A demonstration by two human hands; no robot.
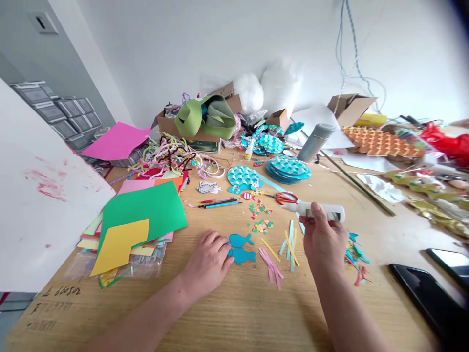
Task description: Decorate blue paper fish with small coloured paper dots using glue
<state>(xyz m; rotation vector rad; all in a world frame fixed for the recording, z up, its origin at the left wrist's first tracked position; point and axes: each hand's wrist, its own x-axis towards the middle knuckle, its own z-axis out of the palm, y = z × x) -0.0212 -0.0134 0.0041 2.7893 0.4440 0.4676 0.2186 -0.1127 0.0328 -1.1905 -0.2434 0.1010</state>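
Observation:
My right hand (pixel 324 239) is closed around a white glue bottle (pixel 335 213), held above the table with its narrow nozzle pointing left. Beneath and left of the nozzle lie scissors (pixel 286 198) with red handles. My left hand (pixel 208 259) rests on the table, fingers slightly bent and thumb apart. Its fingertips touch the left ends of two blue paper fish (pixel 242 256), which lie one above the other. Between my hands are pink paper strips (pixel 271 268), yellow and pale blue strips (pixel 292 244), and small coloured paper bits (pixel 263 226).
Coloured paper sheets (pixel 146 210) are stacked at left, beside a white board (pixel 44 186). Pens (pixel 222 204) and a scaly turquoise paper-plate fish (pixel 244 177) lie farther back. Turquoise plates (pixel 287 170) sit near a grey bottle (pixel 317 142). Phones (pixel 421 298) lie at right.

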